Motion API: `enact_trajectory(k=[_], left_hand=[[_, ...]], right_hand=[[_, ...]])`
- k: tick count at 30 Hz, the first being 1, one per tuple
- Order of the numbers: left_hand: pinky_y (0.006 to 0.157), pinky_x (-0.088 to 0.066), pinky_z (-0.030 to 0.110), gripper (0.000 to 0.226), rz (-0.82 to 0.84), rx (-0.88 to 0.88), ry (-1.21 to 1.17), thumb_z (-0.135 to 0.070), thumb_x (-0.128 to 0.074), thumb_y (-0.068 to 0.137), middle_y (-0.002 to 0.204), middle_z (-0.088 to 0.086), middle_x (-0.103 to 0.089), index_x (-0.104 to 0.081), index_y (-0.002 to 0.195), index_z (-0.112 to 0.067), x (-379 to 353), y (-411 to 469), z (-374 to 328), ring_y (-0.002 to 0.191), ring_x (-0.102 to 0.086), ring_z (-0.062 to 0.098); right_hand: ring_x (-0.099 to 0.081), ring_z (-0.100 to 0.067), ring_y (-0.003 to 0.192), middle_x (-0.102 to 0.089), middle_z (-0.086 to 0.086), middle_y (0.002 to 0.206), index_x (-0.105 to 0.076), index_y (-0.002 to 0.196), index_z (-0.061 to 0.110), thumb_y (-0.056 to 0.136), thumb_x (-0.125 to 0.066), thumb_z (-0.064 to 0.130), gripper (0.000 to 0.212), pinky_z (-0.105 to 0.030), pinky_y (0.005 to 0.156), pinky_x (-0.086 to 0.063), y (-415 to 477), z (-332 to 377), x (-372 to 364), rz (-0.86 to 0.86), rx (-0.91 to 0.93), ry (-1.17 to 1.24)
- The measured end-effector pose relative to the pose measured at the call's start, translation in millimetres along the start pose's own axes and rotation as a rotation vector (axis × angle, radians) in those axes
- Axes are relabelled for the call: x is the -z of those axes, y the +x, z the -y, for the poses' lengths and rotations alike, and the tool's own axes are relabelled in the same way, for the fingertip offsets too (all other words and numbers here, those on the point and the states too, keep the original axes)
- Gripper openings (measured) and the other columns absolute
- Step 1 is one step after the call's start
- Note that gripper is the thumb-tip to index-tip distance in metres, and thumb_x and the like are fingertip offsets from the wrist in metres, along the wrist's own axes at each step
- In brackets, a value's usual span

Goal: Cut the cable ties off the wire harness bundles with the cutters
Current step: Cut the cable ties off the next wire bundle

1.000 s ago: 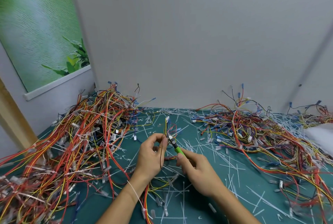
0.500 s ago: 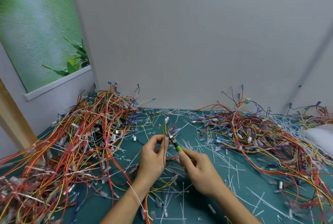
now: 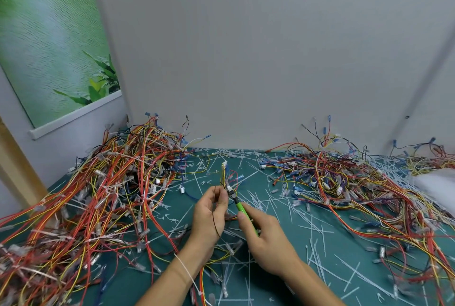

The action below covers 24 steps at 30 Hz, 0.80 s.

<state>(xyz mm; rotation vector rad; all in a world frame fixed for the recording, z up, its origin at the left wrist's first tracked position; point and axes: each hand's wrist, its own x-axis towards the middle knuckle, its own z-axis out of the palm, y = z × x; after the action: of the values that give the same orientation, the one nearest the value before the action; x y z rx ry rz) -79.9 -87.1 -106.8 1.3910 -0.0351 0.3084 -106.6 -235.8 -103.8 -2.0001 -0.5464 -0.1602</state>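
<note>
- left hand pinches a small wire bundle upright over the worktop's middle.
- right hand grips green-handled cutters, tip at the bundle's white cable tie.

Probably a workshop bench: heaped wire harnesses, green mat.

left grip: fingers curled, pinching | right grip: fingers curled, thumb extended

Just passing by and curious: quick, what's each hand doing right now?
Left hand: pinches the thin multicoloured wire harness bundle.
Right hand: grips the green-handled metal cutters, tip at the bundle.
</note>
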Motion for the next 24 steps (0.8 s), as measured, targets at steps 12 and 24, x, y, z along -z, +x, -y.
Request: enact_trajectory(k=[12, 24], left_hand=[[0.066, -0.046, 0.034, 0.015, 0.04, 0.043, 0.044, -0.014, -0.052, 0.104, 0.065, -0.014, -0.053, -0.063, 0.093, -0.013, 6, 5, -2, 0.065, -0.044, 0.014], [0.07, -0.044, 0.035, 0.017, 0.025, 0.077, 0.071, -0.015, -0.059, 0.1, 0.066, -0.007, -0.058, -0.068, 0.086, -0.017, 11, 7, -1, 0.07, -0.047, 0.019]], right_hand=[[-0.034, -0.005, 0.058, -0.042, 0.013, 0.061, -0.062, 0.094, 0.02, 0.105, -0.042, 0.052, 0.039, -0.027, 0.055, -0.03, 1, -1, 4, -0.011, 0.024, -0.035], [-0.051, -0.008, 0.058, -0.057, 0.009, 0.064, -0.065, 0.088, 0.04, 0.099, -0.043, 0.06, 0.032, -0.027, 0.058, -0.044, 1, 1, 4, 0.078, -0.114, 0.102]])
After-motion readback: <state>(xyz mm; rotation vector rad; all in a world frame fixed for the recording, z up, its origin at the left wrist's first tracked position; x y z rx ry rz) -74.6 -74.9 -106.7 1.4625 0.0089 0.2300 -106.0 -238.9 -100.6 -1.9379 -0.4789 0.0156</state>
